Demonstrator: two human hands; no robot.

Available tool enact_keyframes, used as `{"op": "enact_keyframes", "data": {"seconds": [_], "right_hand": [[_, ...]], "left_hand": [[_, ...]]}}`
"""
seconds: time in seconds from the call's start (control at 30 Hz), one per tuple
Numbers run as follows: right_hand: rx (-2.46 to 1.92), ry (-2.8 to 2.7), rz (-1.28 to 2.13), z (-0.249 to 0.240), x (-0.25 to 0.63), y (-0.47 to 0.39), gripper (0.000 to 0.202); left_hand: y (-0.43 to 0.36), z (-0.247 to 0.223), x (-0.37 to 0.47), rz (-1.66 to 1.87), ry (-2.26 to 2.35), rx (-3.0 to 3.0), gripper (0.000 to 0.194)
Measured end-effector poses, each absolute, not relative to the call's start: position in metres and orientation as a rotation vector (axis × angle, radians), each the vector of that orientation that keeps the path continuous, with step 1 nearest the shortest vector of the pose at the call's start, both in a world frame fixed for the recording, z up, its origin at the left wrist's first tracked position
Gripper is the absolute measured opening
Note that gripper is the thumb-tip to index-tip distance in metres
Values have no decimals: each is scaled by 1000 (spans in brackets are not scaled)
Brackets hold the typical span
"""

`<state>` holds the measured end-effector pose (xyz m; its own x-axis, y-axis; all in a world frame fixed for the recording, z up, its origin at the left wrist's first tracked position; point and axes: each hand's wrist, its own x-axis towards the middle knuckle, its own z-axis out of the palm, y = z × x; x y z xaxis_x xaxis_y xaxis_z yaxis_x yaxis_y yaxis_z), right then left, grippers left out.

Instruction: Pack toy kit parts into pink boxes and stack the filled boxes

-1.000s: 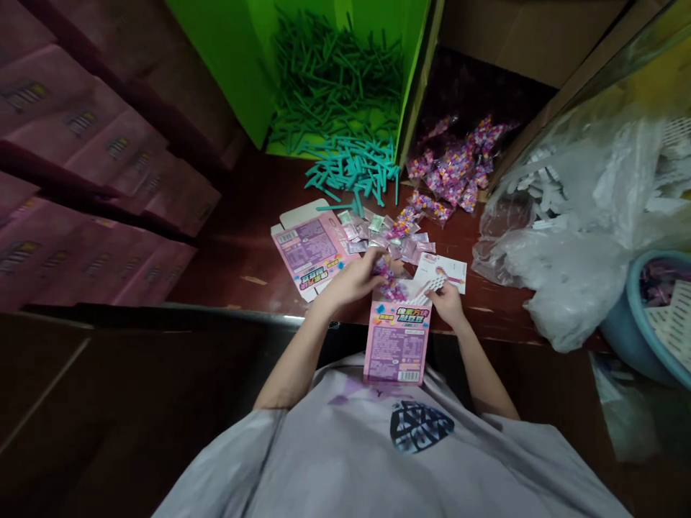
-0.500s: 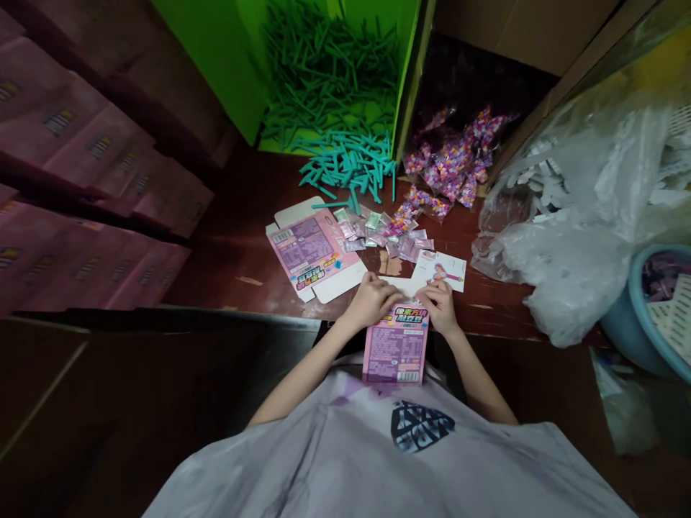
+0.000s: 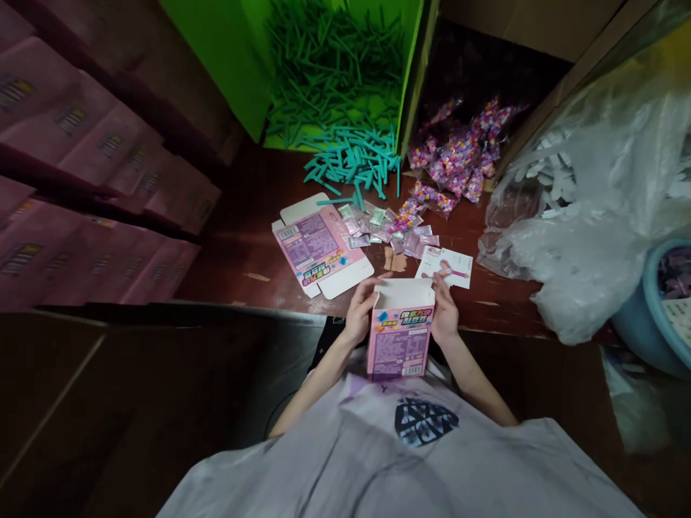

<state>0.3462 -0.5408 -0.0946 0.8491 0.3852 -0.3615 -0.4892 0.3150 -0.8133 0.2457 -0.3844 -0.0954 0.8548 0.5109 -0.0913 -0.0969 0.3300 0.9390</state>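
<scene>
A pink and purple printed box stands close to my body, its white flap showing at the top. My left hand grips the box's left side, and my right hand grips its right side. Just beyond the right hand lies a white card with a printed picture. A flattened pink carton with white flaps rests on the table to the left. Small green and lilac packets are scattered behind the hands, beside a packet of colourful beads.
Teal sticks spill from a green box. Bags of beads sit in a brown carton. Pink boxes are stacked at left. At right are a clear plastic bag and a blue basin.
Both hands have moved from the top edge of the box to its sides. The white flap now shows more fully, and the view has shifted slightly.
</scene>
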Motion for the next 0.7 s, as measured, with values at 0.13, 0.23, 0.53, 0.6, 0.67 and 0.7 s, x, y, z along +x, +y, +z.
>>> {"op": "enact_keyframes", "data": {"seconds": [0.13, 0.23, 0.53, 0.6, 0.67, 0.7], "right_hand": [[-1096, 53, 834, -88, 351, -542, 36], [-1139, -43, 813, -89, 351, -542, 33], [-1396, -228, 395, -104, 341, -546, 23], [-1415, -244, 383, -105, 342, -546, 21], [-1403, -262, 447, -107, 344, -550, 13], [-1409, -290, 499, -108, 346, -554, 13]], "left_hand": [[-381, -103, 242, 392, 373, 1371, 32], [-382, -107, 245, 502, 384, 1372, 50], [-389, -96, 253, 433, 186, 1482, 31], [-392, -94, 254, 422, 304, 1485, 35], [-392, -93, 252, 395, 345, 1494, 34], [-391, -92, 251, 370, 338, 1517, 30]]}}
